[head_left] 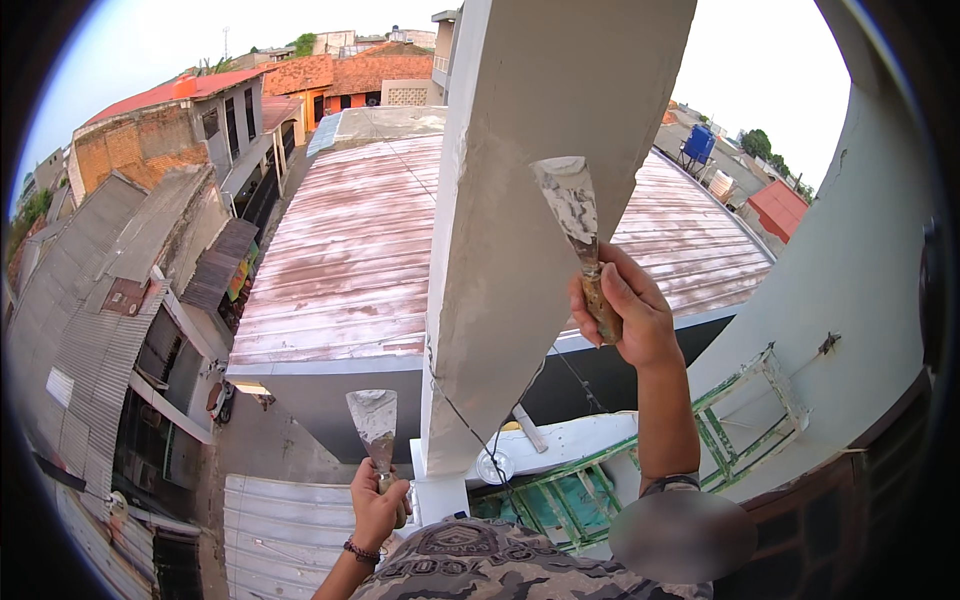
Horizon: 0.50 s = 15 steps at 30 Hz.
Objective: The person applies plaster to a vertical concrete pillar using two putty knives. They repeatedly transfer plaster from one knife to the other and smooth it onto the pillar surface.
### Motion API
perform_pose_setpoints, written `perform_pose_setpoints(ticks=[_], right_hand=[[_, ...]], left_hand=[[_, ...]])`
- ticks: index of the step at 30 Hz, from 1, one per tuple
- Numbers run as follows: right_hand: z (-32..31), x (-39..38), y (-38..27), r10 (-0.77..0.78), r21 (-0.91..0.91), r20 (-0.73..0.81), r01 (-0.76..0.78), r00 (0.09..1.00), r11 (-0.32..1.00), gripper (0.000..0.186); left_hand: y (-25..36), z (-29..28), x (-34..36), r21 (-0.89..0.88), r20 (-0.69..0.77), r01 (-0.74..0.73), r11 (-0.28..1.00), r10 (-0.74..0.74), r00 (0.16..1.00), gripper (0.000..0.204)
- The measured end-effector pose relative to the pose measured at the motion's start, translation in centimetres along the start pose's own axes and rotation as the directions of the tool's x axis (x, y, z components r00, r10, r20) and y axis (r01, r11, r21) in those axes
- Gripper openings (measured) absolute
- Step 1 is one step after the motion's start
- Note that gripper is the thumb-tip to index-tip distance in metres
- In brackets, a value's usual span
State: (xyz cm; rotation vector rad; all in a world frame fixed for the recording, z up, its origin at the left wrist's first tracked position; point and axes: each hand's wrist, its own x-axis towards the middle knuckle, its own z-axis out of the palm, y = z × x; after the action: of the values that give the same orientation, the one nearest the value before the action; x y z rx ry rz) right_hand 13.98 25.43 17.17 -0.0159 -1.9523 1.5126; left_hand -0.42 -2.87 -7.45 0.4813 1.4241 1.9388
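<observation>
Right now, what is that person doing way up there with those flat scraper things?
A person up high holds a putty knife in each hand. The right hand presses its putty knife against a grey plastered column. The left hand holds a second putty knife lower down, off the column. Rooftops and a green wooden frame lie below.

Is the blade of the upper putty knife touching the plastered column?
Cannot tell. In the head view the upper putty knife, held by the right hand, overlaps the plastered column, hiding any gap.
</observation>
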Motion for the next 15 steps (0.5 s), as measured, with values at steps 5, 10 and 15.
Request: perform_pose_setpoints(ticks=[5, 10, 15], right_hand=[[-2.0, 4.9, -3.6, -0.54, -0.868, 0.092, 0.333, 0.837, 0.368, 0.032], [-3.0, 8.6, -6.5, -0.576, -0.956, 0.272, 0.285, 0.77, -0.07, 0.037], [-2.3, 8.9, -6.3, -0.546, -0.937, 0.348, 0.294, 0.762, -0.188, 0.042]], left_hand=[[-0.6, -1.2, -0.1, -0.033, -0.033, 0.014, 0.999, -0.015, 0.999, 0.026], [-1.5, -1.5, 0.7, -0.066, -0.026, 0.011, 0.998, -0.012, 1.0, 0.027], [-1.2, -1.5, 1.1, -0.065, -0.01, 0.023, 0.998, -0.024, 1.0, 0.026]])
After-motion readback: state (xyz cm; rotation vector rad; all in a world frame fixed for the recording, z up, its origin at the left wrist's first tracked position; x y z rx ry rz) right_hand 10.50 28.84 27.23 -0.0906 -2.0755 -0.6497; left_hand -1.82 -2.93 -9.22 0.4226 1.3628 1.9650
